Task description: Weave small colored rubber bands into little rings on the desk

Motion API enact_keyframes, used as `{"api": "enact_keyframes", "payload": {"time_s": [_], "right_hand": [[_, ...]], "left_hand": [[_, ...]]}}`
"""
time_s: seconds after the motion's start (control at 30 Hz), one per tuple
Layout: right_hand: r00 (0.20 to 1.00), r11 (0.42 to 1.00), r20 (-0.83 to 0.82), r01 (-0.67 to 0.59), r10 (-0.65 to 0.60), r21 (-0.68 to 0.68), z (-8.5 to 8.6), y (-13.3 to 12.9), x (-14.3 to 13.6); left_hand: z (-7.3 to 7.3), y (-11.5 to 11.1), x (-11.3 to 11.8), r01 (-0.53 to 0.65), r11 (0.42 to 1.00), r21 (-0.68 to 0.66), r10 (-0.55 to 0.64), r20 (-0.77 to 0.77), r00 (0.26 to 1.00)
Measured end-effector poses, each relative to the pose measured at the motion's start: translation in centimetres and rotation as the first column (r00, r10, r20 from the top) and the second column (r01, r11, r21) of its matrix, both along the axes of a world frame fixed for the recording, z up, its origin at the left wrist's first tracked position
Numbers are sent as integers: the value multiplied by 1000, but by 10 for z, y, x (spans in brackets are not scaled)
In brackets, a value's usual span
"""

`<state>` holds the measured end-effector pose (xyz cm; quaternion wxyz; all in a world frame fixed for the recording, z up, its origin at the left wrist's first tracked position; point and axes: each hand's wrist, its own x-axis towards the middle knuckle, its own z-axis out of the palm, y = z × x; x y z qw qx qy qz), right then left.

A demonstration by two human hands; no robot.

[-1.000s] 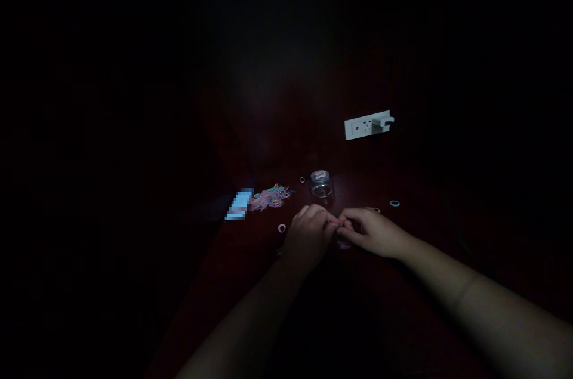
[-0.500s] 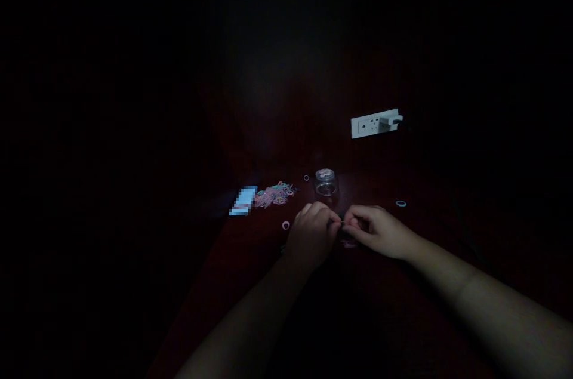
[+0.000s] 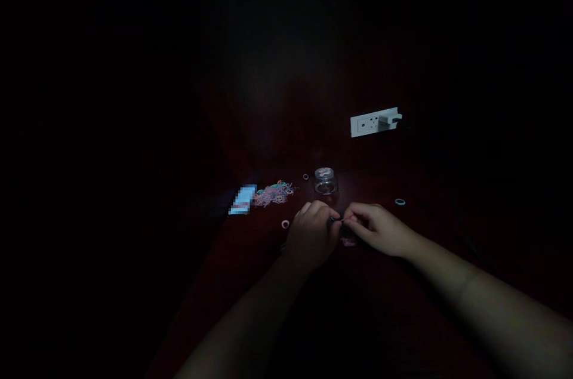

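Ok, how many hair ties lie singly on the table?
3 visible: a pale tie left of the jar, a pink tie beside the left hand, a blue tie beyond the right hand. The hands may hide more.

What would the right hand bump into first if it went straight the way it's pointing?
Probably the left hand, whose fingertips face it across a thin greenish strand; depth is hard to judge in this dim picture.

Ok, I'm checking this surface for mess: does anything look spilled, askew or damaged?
Only untidiness: a heap of coloured bands lies loose outside the lidded jar, and a blue band lies apart, right of the jar. No damage shows, though the dimness could hide some.
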<state>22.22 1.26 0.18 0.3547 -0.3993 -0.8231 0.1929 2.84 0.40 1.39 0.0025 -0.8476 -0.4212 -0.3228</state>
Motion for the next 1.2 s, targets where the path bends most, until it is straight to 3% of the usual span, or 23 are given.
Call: {"api": "enact_keyframes", "payload": {"time_s": [0.63,1.2], "right_hand": [[1000,1000,-22,8,-8,-27,-2,-1,0],[997,999,75,18,-16,-39,-4,3,6]], "left_hand": [[-5,2,-1,25,999,43,-27,33,999],[-3,3,2,-8,998,58,6,39,999]]}}
